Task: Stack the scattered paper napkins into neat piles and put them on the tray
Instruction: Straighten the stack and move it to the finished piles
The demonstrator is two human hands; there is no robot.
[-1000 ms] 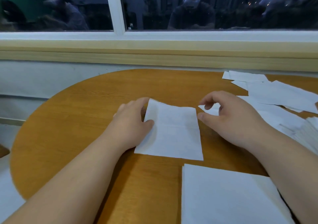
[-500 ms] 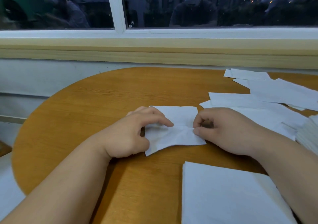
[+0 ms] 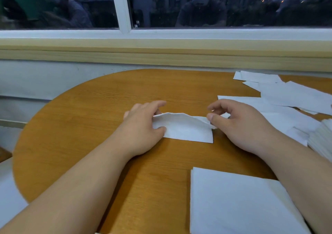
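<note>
A white paper napkin (image 3: 186, 129) lies folded over in the middle of the wooden table (image 3: 100, 118), its upper flap arched up. My left hand (image 3: 143, 124) pinches its left end between thumb and fingers. My right hand (image 3: 235, 124) pinches the right end of the flap with its thumb and curled fingers. A neat pile of napkins (image 3: 239, 203) lies near me, under my right forearm. Several loose napkins (image 3: 291, 97) are scattered at the right. No tray is in view.
A second stack of napkins (image 3: 323, 138) shows at the right edge. The table's rounded left end stands against a wall with a wooden ledge (image 3: 161, 54) and a dark window above. Bare tabletop spans the left and far middle.
The flat napkin has been folded in half: both hands drew its far edge toward me, then lifted the upper flap. The hands have spread apart to the napkin's ends.
</note>
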